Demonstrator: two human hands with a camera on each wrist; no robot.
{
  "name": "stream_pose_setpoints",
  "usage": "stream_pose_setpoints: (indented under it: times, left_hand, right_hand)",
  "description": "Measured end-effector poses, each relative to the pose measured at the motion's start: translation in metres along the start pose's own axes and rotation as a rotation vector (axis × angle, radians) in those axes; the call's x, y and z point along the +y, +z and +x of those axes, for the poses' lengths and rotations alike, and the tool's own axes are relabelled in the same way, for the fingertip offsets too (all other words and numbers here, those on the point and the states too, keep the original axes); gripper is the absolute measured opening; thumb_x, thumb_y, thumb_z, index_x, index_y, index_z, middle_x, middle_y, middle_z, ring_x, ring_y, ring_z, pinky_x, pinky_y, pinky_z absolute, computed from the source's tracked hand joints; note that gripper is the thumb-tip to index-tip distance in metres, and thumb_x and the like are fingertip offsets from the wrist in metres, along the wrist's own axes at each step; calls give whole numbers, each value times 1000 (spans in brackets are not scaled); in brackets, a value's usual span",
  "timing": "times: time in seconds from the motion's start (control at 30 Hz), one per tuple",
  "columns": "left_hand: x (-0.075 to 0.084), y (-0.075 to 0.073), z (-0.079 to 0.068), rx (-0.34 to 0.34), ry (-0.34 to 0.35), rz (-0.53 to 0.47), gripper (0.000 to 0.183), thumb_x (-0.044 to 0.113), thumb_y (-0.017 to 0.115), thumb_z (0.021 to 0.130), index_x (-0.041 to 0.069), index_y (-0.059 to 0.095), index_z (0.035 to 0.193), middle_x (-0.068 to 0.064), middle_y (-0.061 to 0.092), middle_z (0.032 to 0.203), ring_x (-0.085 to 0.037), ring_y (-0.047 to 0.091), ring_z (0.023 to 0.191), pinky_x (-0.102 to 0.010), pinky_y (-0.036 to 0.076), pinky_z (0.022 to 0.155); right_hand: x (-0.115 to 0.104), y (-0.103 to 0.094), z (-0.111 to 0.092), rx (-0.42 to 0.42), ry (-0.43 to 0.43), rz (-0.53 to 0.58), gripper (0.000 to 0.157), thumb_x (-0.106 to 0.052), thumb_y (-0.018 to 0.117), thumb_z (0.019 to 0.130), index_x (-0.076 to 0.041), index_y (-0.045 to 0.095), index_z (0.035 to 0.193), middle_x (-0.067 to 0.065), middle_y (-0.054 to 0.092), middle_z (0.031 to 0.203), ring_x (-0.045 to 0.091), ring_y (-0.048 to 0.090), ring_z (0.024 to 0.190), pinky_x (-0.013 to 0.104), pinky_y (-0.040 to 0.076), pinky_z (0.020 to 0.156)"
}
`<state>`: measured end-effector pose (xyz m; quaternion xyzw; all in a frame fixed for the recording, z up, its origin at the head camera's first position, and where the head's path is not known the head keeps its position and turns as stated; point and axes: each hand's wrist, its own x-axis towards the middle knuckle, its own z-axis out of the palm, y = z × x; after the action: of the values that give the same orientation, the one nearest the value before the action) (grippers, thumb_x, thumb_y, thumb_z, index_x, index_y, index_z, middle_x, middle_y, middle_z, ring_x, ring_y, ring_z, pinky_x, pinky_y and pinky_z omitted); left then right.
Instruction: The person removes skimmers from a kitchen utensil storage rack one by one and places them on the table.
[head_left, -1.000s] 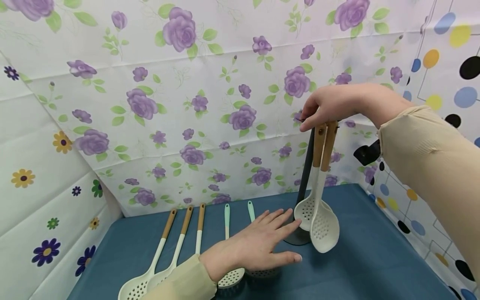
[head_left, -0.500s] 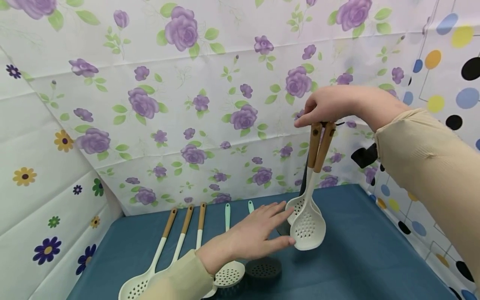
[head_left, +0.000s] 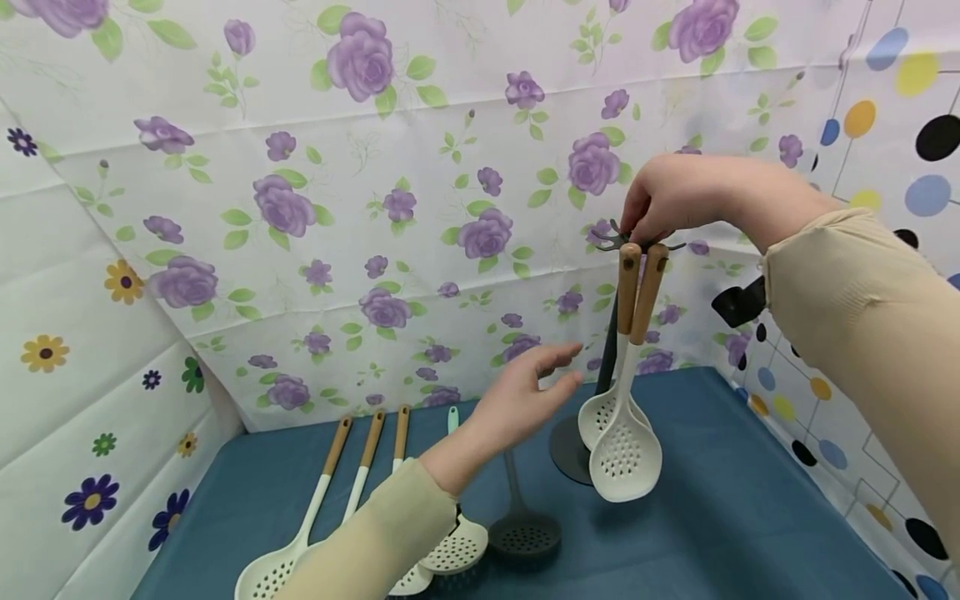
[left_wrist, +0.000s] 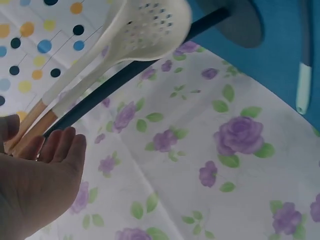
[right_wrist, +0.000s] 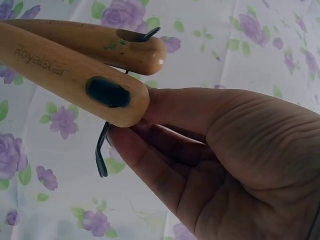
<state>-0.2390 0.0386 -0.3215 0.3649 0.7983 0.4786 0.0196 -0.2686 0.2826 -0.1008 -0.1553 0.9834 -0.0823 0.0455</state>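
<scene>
My right hand (head_left: pixel 686 196) pinches the hooked top of a dark utensil stand (head_left: pixel 606 367). Two white slotted spoons with wooden handles hang there, the front spoon (head_left: pixel 626 462) overlapping the rear spoon (head_left: pixel 594 417). In the right wrist view, dark hooks pass through the holes in their wooden handles (right_wrist: pixel 75 72), right by my thumb and fingers. My left hand (head_left: pixel 513 404) hovers left of the pole, fingers loosely bent, holding nothing. From the left wrist, the hanging spoons (left_wrist: pixel 150 30) appear beyond that hand's fingertips, and the stand's round base (left_wrist: pixel 240 22) is at the top.
On the blue tabletop (head_left: pixel 720 500) lie white slotted utensils (head_left: pixel 266 575) with wooden handles, a white skimmer (head_left: pixel 453 550) with a mint handle, and a dark grey skimmer (head_left: pixel 525 533). My left sleeve partly covers them. Flower-patterned sheets (head_left: pixel 420 250) enclose the back and sides.
My left hand has drawn away from the hanging spoons' heads and risen, its spread fingers now bent. The hanging spoons have shifted slightly left. My right fingers have moved, exposing the stand's hooks.
</scene>
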Motion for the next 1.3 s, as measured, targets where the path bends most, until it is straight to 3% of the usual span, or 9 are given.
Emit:
stream_pose_setpoints:
  times: [0.23, 0.57, 1.0, 1.3]
  left_hand:
    - [11, 5, 29, 126, 18, -183, 41, 29, 61, 106, 20, 59, 146, 6, 62, 137, -5, 60, 120, -28, 51, 99]
    - [23, 18, 65, 215, 19, -227, 41, 33, 64, 104, 21, 62, 143, 6, 66, 131, -5, 62, 114, -27, 53, 95]
    - [26, 33, 85, 258, 43, -334, 29, 27, 69, 101, 17, 70, 129, 10, 69, 115, -4, 65, 103, -27, 53, 92]
    - [22, 39, 92, 279, 55, -361, 29, 25, 69, 101, 17, 70, 129, 9, 70, 113, -5, 65, 102, -26, 55, 90]
  right_hand:
    - [2, 0, 1, 19, 24, -43, 25, -22, 74, 94, -4, 78, 111, 4, 75, 98, 20, 69, 90, 47, 57, 82]
    - [0, 1, 0, 27, 24, -46, 22, -19, 74, 94, -4, 79, 109, 6, 76, 96, 21, 71, 89, 46, 57, 81]
    - [4, 1, -1, 23, 32, -17, 24, -21, 74, 94, -4, 79, 111, 6, 76, 99, 21, 70, 92, 49, 57, 85]
    - [5, 2, -3, 36, 20, -14, 24, -21, 73, 96, -4, 79, 112, 7, 76, 101, 23, 70, 95, 50, 56, 87]
